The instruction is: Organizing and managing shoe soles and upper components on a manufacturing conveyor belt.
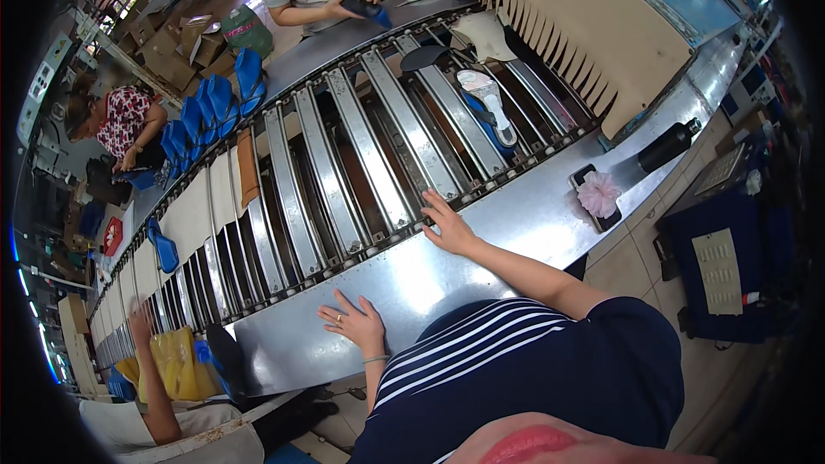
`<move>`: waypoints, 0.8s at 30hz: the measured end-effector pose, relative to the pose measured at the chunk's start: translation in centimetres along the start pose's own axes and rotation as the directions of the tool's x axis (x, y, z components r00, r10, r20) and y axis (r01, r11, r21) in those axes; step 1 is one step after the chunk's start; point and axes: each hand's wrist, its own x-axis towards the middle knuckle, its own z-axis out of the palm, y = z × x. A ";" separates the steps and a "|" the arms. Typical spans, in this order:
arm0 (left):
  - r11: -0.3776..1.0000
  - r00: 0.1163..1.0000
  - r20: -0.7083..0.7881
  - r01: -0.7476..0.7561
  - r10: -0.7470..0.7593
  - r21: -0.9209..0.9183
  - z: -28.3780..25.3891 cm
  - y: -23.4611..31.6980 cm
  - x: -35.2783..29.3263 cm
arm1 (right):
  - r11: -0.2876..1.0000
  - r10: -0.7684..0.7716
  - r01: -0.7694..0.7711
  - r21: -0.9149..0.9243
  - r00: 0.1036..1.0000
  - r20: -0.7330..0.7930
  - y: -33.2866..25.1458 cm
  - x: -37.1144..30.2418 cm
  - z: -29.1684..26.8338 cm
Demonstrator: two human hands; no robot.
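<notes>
My left hand (357, 324) lies on the shiny metal ledge (284, 335) with its fingers spread and nothing in it. A ring and a thin bracelet show on it. Farther right, my right hand (448, 223) rests at the near edge of the slatted roller conveyor (348, 120), fingers apart and holding nothing. Beyond it on the slats lies a shoe part (488, 107), white and grey above with blue along its side. A flat dark piece (425, 58) and a cream piece of material (483, 38) lie at the conveyor's far side.
At right on the ledge are a phone (608, 216) with a pink scrunchie (599, 195) and a black bottle (670, 146). A fringed tan curtain (584, 26) hangs over the conveyor. Blue shoe-shaped pieces (206, 107) stand far left. Co-workers sit opposite and left.
</notes>
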 end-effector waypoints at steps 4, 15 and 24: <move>1.000 0.998 0.054 0.021 -0.020 -0.006 -0.8 1.0 -0.1 | 1.000 -0.006 0.006 0.003 1.000 -0.003 0.4 -0.1 -0.1; 1.000 1.000 0.024 0.010 -0.010 0.024 0.3 0.6 0.0 | 1.000 0.004 -0.004 0.017 1.000 0.001 0.8 -0.1 -0.2; 1.000 1.000 0.026 0.014 -0.014 0.014 0.0 1.2 -0.2 | 1.000 -0.004 0.005 0.026 1.000 -0.015 1.0 0.0 -0.3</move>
